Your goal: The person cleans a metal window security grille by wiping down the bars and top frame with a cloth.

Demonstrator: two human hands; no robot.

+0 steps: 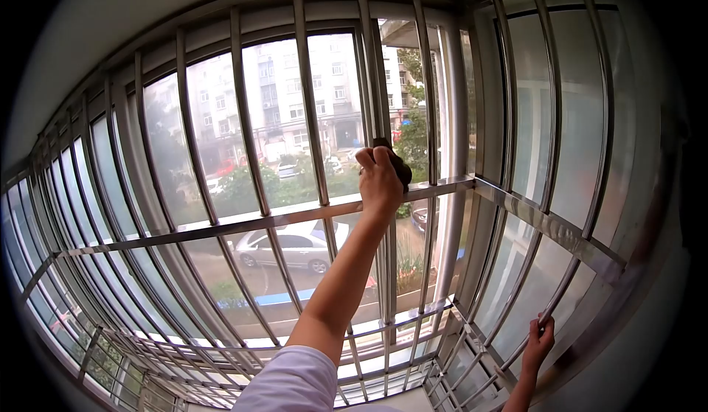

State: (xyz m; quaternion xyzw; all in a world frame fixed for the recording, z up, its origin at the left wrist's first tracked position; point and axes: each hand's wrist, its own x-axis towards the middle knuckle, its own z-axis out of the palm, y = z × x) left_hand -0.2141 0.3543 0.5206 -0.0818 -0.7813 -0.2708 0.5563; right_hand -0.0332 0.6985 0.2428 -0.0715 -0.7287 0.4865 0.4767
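Note:
My left hand (380, 182) is raised at the middle of the view, its fingers wrapped round a dark, rounded object (399, 167) whose kind I cannot make out. That object is at the dark upright of the window frame (378, 95), just above the horizontal metal rail (295, 215). At the lower right, my right hand (540, 338) is closed round a slanting metal bar (562, 292) of the side grille. A white sleeve (287, 382) covers my left upper arm.
Metal bars (247, 117) run in front of the glass on all sides. Frosted panes (575, 95) stand behind the right grille. Through the window show a silver car (291, 248), green bushes (258, 183) and a pale building (276, 80).

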